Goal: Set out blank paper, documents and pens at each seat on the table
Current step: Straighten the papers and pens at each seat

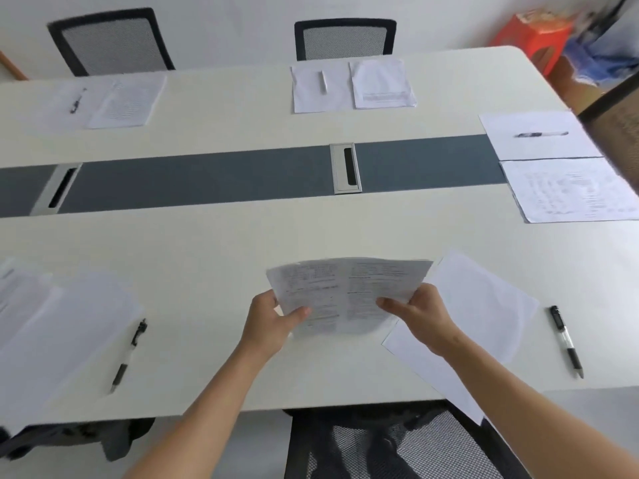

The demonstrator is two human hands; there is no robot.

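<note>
Both hands hold a printed document (345,292) just above the near edge of the white table (214,257). My left hand (273,323) grips its left edge and my right hand (420,314) its right edge. A blank sheet (484,312) lies tilted under my right hand, partly overhanging the table edge. A black pen (567,340) rests to the right of that sheet. The seat at the near left has papers (58,326) and a pen (129,354).
Far seats hold paper sets with pens (77,100) (323,81); the right end has a blank sheet with a pen (541,134) and a document (570,191). Mesh chairs (345,38) (390,447) ring the table. Cable ports (345,167) sit in the grey centre strip. A red stool (532,36) stands far right.
</note>
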